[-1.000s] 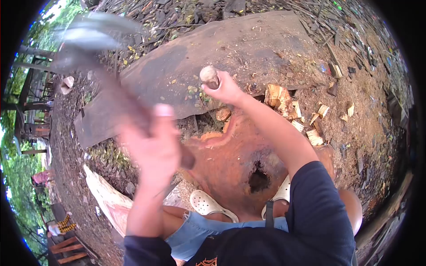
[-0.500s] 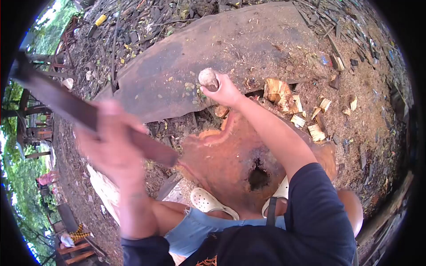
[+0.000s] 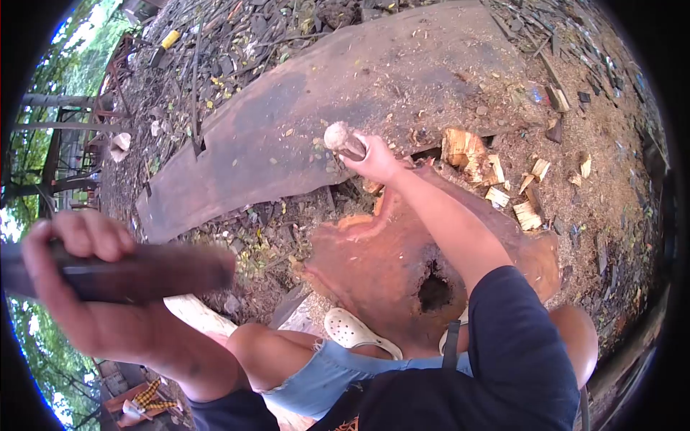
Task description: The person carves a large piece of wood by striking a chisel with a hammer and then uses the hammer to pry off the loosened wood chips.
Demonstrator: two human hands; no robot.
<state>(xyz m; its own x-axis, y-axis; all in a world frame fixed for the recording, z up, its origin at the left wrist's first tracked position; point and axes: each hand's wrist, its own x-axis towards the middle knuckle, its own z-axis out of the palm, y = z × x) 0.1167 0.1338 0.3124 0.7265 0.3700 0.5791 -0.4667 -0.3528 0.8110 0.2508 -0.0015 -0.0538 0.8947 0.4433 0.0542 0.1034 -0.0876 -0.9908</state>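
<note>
My left hand (image 3: 108,327) is raised at the left, its fingers wrapped round a thick dark bar (image 3: 162,273). The bar lies almost level and is blurred at its near end; its other end runs out of view. Above the far edge of a reddish-brown wooden slab (image 3: 366,269), my right hand (image 3: 377,161) is closed round a short wooden handle (image 3: 348,142) with a pale, frayed round top. Whatever is below that handle is hidden by the hand. The slab has a dark hole (image 3: 435,291) towards its near right side.
Split wood chunks (image 3: 463,152) and chips (image 3: 528,215) lie beyond the slab on the right. A large flat brown sheet (image 3: 287,122) covers the ground ahead. My light clog (image 3: 352,330) is at the slab's near edge. Debris (image 3: 237,65) litters the ground at upper left.
My left hand has swung left and towards me with the dark bar, which has turned from slanted to nearly level. My right hand keeps its grip on the handle, whose top now tilts left.
</note>
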